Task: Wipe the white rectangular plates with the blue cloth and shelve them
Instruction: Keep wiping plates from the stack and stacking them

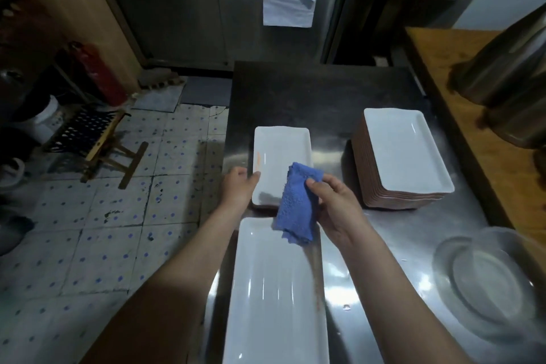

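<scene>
A white rectangular plate [280,154] lies in the middle of the steel table [331,103], with an orange smear near its left rim. My left hand [237,186] grips that plate's left near edge. My right hand [335,201] pinches a folded blue cloth [297,207], which hangs over the plate's near right corner. A longer white plate [274,295] lies close to me on the table. At the right stands a stack of white plates with brown undersides [404,154].
A clear glass bowl [484,284] sits at the table's near right. Steel pots [508,68] stand on a wooden counter [461,56] to the right. A folding stool [94,139] and a red cylinder [97,74] stand on the tiled floor at left. A steel cabinet [236,9] is behind.
</scene>
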The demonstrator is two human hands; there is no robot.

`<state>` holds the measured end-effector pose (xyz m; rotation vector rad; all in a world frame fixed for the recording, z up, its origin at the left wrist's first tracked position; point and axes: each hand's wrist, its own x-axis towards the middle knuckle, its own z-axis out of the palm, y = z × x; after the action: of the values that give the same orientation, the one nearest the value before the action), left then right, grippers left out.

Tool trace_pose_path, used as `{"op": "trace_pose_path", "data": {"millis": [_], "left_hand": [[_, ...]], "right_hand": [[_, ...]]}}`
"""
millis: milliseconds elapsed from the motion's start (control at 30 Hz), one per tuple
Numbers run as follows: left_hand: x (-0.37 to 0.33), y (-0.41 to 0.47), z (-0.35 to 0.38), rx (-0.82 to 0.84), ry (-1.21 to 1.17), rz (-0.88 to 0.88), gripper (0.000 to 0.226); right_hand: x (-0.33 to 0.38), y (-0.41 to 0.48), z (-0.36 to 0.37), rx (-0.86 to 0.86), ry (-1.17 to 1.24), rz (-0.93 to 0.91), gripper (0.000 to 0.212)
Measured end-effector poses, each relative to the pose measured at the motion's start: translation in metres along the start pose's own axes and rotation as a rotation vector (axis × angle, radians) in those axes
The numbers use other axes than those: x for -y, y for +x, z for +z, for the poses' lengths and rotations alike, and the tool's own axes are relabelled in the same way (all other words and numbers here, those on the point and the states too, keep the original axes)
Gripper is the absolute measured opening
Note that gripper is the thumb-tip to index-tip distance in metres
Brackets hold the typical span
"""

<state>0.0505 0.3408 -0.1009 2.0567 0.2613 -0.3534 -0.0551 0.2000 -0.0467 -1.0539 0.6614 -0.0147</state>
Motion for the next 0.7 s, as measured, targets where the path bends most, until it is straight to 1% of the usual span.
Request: {"op": "trace_pose_path", "data": {"millis": [33,67,100,200,300,433,533,633,700], "left_hand": [[-0.001,0.011,0.005,0.017,0.048,-0.014,0.037],[-0.001,0.020,0.009,0.034,0.090,-0.018,0.042],[-0.001,0.026,0.013,0.050,0.125,-0.011,0.042],[0.000,0.037,0.018,0.067,0.216,0.029,0.035],[0.002,0.043,0.016,0.075,0.305,0.078,0.021],[0.000,0.044,0.011,0.047,0.403,0.148,0.014],[-0.001,0.038,0.012,0.015,0.425,0.144,0.016],[-0.005,0.034,0.011,-0.033,0.484,0.154,0.021],[-0.008,0.031,0.008,-0.056,0.473,0.153,0.021]], "right_hand": [[0.002,0.006,0.001,-0.003,-0.001,-0.003,0.004],[0.003,0.012,0.002,-0.009,0.001,-0.004,0.004],[0.004,0.017,0.003,-0.014,0.004,-0.004,0.003],[0.006,0.029,0.005,-0.025,-0.009,-0.003,0.004],[0.004,0.035,0.005,-0.031,-0.048,0.019,0.002],[0.002,0.036,0.005,-0.083,-0.046,0.041,0.001],[0.004,0.035,0.004,-0.137,-0.055,0.026,0.004],[0.007,0.031,0.003,-0.159,-0.072,0.015,0.006],[0.009,0.028,0.003,-0.171,-0.077,0.011,0.006]]}}
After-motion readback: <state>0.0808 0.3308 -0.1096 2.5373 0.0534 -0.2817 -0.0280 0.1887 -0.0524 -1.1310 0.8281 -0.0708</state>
